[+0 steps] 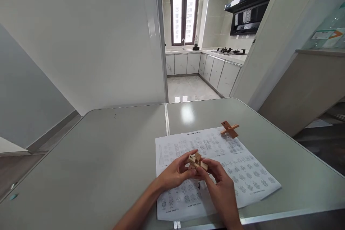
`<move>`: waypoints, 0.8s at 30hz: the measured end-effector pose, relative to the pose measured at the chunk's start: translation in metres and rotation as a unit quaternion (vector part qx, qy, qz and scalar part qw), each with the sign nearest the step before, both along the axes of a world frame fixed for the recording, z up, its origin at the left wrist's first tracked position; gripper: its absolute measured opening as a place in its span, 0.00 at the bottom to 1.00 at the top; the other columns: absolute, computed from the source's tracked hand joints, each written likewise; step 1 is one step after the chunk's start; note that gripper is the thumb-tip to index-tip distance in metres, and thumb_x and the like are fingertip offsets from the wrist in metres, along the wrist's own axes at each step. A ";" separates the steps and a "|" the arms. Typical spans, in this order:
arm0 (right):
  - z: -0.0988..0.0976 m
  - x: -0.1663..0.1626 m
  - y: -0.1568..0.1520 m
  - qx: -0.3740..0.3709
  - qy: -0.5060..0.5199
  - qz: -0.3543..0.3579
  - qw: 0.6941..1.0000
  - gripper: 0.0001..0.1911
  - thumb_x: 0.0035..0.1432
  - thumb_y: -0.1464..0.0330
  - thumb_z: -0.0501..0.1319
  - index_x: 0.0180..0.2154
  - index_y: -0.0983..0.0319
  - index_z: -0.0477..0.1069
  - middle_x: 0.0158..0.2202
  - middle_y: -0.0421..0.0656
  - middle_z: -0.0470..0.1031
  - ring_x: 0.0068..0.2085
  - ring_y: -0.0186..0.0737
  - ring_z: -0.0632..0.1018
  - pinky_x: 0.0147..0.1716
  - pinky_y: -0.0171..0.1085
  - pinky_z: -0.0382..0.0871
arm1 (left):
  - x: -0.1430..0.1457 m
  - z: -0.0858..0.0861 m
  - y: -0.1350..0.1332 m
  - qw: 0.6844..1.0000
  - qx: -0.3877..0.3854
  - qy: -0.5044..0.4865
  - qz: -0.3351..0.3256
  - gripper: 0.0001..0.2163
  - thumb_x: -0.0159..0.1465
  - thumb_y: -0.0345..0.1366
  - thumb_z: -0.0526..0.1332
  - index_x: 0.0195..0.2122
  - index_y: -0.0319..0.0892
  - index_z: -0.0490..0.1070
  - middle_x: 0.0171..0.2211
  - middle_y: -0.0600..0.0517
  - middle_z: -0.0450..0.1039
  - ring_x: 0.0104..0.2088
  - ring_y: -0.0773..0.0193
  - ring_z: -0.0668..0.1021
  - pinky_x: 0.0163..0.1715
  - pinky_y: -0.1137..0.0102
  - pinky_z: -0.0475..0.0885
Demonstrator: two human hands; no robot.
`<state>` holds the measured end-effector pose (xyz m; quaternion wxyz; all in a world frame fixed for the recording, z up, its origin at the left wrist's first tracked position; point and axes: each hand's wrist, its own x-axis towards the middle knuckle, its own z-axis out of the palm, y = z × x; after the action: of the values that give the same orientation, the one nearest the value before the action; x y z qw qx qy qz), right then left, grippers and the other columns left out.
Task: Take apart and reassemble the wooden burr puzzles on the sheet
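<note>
Between my two hands is a small wooden burr puzzle [197,159] of pale interlocking blocks, with a dark mark on one block end. My left hand [176,172] grips it from the left, thumb below and fingers behind. From the right, the thumb and fingers of my right hand [219,183] close on the same puzzle. Both hands are above a printed instruction sheet [242,165] covered in small diagrams. At the sheet's far right corner lies a pair of crossed reddish-brown wooden pieces [229,129], one of them marked with a dark figure.
The sheet rests on a grey-green table [121,165] with a metal seam down its middle and a pale front edge. Beyond it, a doorway opens on a kitchen with a gas hob [230,51]. A large clear bottle [330,32] stands on a ledge at right.
</note>
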<state>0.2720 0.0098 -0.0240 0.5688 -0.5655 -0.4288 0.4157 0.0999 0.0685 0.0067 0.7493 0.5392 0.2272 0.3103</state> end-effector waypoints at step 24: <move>0.003 -0.001 -0.005 -0.035 0.077 -0.002 0.996 0.25 0.51 0.50 0.73 0.43 0.58 0.71 0.40 0.47 0.82 0.39 0.49 0.83 0.35 0.39 0.79 | -0.002 0.000 0.001 0.996 -0.018 -0.038 -0.076 0.28 0.62 0.34 0.73 0.61 0.48 0.66 0.55 0.41 0.73 0.44 0.54 0.84 0.37 0.67 0.77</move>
<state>0.2709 0.0051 -0.0207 0.5806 -0.5524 -0.3681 0.4714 0.0974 0.0694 0.0063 0.7882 0.5290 0.1624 0.2692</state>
